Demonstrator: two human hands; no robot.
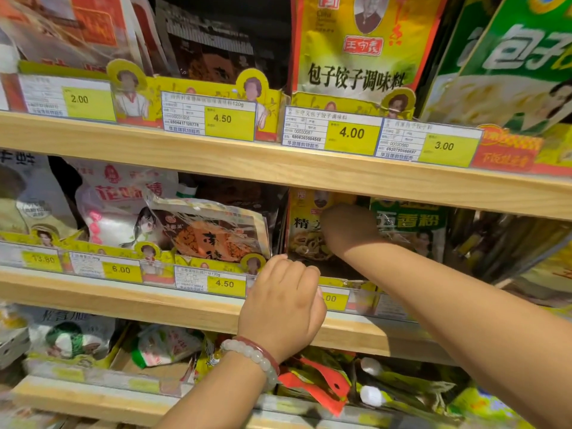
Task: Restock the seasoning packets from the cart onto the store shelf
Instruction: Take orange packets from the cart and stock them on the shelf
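Right hand (348, 227) is reached deep into the middle shelf (402, 193) against the yellow packets (305, 230); fingers hidden, grip cannot be told. Left hand (283, 305) is curled on the price rail (335, 300), seemingly holding nothing. Risk: neighbouring green packets (408, 224) get toppled.

Shelf boards (216, 164) pale wood, price tags (351, 133) yellow w/ white, dumpling packet (356, 57) yellow/red, bracelets (257, 356) pale green & red.
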